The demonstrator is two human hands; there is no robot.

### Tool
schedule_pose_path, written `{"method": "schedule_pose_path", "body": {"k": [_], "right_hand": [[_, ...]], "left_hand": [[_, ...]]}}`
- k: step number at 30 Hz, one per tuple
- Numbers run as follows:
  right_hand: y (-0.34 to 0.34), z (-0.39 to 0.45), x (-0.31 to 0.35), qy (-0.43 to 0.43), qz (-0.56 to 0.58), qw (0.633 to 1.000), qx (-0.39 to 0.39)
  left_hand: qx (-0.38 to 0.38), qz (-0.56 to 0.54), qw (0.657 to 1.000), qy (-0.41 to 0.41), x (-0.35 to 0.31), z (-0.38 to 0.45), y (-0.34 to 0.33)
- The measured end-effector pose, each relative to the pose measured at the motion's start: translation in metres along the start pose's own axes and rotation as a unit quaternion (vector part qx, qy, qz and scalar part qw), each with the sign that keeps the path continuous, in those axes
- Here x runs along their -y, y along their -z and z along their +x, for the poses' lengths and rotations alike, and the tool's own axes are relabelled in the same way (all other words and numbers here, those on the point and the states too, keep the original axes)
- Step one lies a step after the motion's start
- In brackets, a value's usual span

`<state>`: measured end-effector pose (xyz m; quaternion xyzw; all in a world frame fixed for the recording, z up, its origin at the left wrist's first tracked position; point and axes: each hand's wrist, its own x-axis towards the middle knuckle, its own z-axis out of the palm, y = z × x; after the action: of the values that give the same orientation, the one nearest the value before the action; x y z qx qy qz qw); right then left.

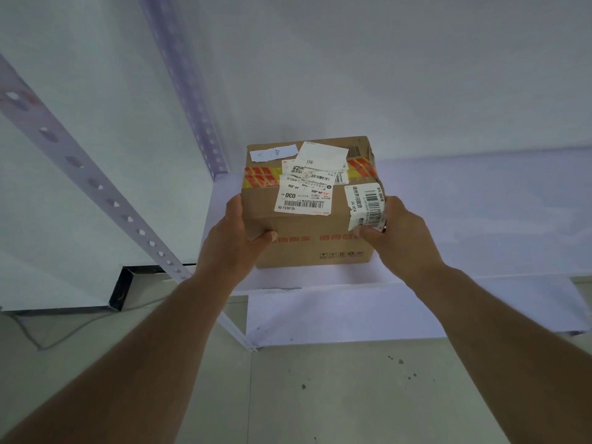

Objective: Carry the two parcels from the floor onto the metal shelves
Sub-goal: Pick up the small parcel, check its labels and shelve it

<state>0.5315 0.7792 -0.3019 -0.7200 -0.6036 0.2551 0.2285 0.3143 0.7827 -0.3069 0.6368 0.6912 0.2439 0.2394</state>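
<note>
- Brown cardboard parcel (309, 203), taped and labelled, sits over the white metal shelf board (464, 219), near its front-left corner.
- Left hand (235, 238) and right hand (395, 233) clamp its opposite sides.
- Contact with the board: cannot tell.
- Free shelf lies ahead and rightward.

Parcel (307, 203) on the shelf (464, 219), near its left end. My left hand (235, 238) on its left side, my right hand (395, 232) on its right. Upright post (189, 91) behind-left.
</note>
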Motion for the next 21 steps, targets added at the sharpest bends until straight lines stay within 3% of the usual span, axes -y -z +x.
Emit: {"method": "schedule_pose_path", "body": {"k": [5,9,12,16,21], "right_hand": [[0.009,0.005,-0.002,-0.012,0.026,0.999,0.033],[0.013,-0.006,0.001,-0.006,-0.037,0.999,0.011],[0.016,-0.027,0.006,0.006,-0.093,0.995,-0.036],[0.017,-0.069,0.016,0.07,-0.122,0.984,-0.113],[0.007,-0.131,0.045,0.127,-0.087,0.985,-0.074]], "left_hand": [[0.023,-0.022,0.999,0.034,-0.003,0.003,0.004],[0.021,-0.049,0.998,0.039,-0.005,-0.011,0.01],[-0.034,-0.062,0.997,0.029,-0.007,-0.037,0.014],[-0.139,-0.162,0.976,0.044,-0.01,-0.094,0.02],[-0.207,-0.226,0.948,0.09,-0.012,-0.17,0.032]]}}
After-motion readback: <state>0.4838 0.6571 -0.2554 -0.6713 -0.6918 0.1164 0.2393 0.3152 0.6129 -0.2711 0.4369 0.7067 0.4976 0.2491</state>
